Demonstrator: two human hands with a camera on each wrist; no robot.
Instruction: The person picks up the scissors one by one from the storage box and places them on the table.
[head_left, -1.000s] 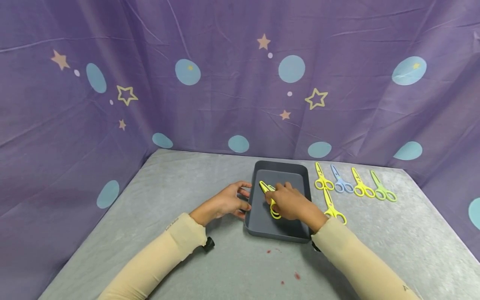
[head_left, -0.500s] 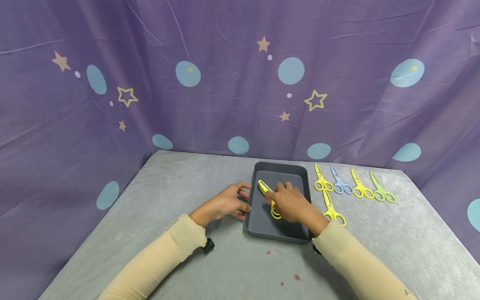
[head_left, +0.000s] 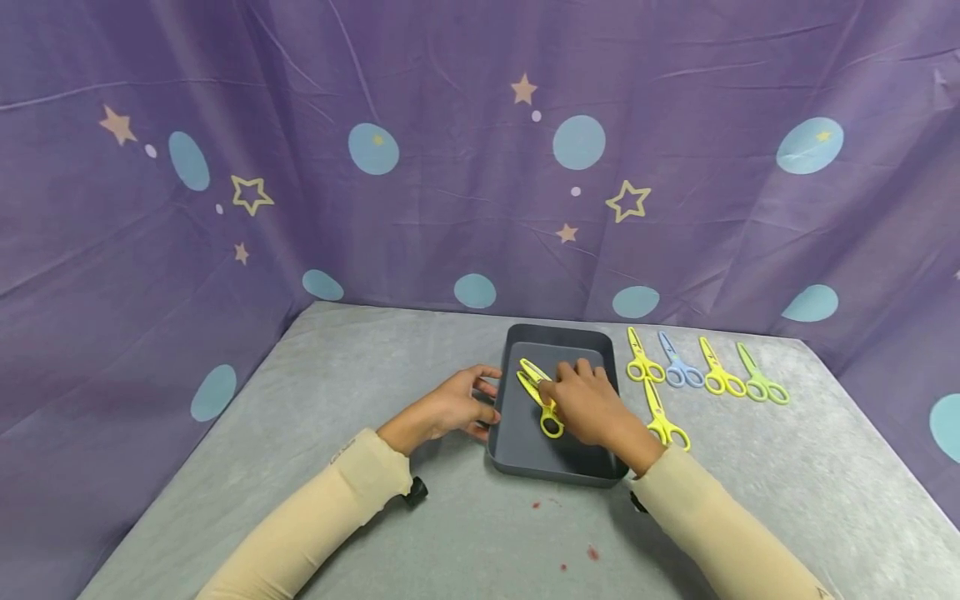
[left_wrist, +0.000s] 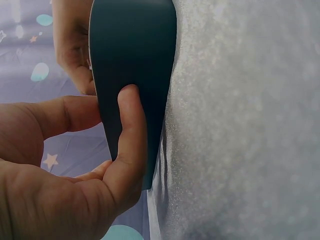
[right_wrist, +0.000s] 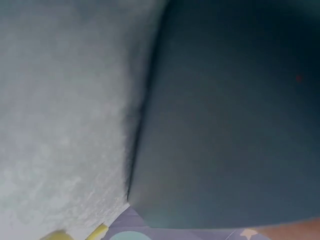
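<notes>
My left hand (head_left: pixel 453 404) holds the left side of the dark grey tray (head_left: pixel 517 462). In the left wrist view one finger lies along the tray's outer wall (left_wrist: pixel 135 45) and another digit meets the rim. Over the inside of the tray, my right hand (head_left: pixel 588 404) pinches a pair of yellow scissors (head_left: pixel 531 367), fingers pointing down. A second yellow pair (head_left: pixel 552 430) appears beside it, its handle loop at the fingertips. The hand hides part of both pairs. Mostly the tray's wall (right_wrist: pixel 225 125) fills the right wrist view.
Right of the tray, a back row has yellow scissors (head_left: pixel 643 368), blue scissors (head_left: pixel 681 372), another yellow pair (head_left: pixel 722 381) and green scissors (head_left: pixel 763 388). One more yellow pair (head_left: pixel 663 423) lies nearer, close to the right forearm. A purple curtain (head_left: pixel 420 217) hangs behind the grey tabletop (head_left: pixel 360 358).
My right hand has shifted slightly right and away from me. The two yellow pairs in the tray now show apart at their blades. The left hand and tray have stayed put.
</notes>
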